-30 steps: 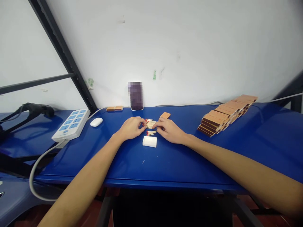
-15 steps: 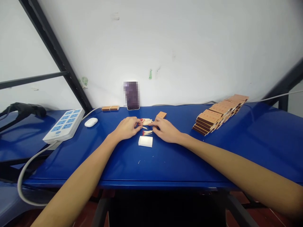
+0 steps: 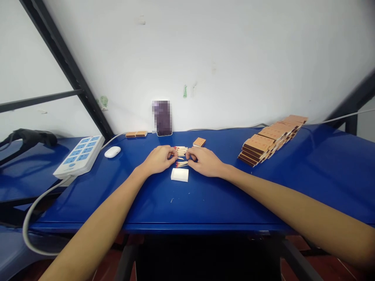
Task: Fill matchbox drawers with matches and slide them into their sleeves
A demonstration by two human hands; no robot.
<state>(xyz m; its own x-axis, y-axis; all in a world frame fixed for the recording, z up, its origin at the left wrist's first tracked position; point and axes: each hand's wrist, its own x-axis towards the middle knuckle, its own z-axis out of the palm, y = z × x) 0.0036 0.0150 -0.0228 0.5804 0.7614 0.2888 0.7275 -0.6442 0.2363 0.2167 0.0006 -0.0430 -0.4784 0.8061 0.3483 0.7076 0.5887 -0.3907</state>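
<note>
Red-headed matches (image 3: 182,150) lie in a row on the blue tabletop between my hands, heads to the left. At their left end is my left hand (image 3: 161,159), its thumb and fingertips closed around the end of a single match (image 3: 181,158). My right hand (image 3: 205,160) rests at the other side, fingers curled and thumb apart, near the plain ends, holding nothing that shows. A smaller group of matches (image 3: 182,164) lies just nearer to me. Below that sits a white matchbox tray (image 3: 179,175). An orange matchbox sleeve (image 3: 199,142) lies beyond my right hand.
Matchboxes (image 3: 265,140) are stacked in slanting rows at the right. Two more matchboxes (image 3: 136,134) lie by the wall, beside a phone (image 3: 164,119) leaning upright. A white earbud case (image 3: 112,152) and a power strip (image 3: 80,154) are at the left.
My right index finger has drawn back from the matches and curled. My left hand stays almost in place. The rows of matches look nearly the same.
</note>
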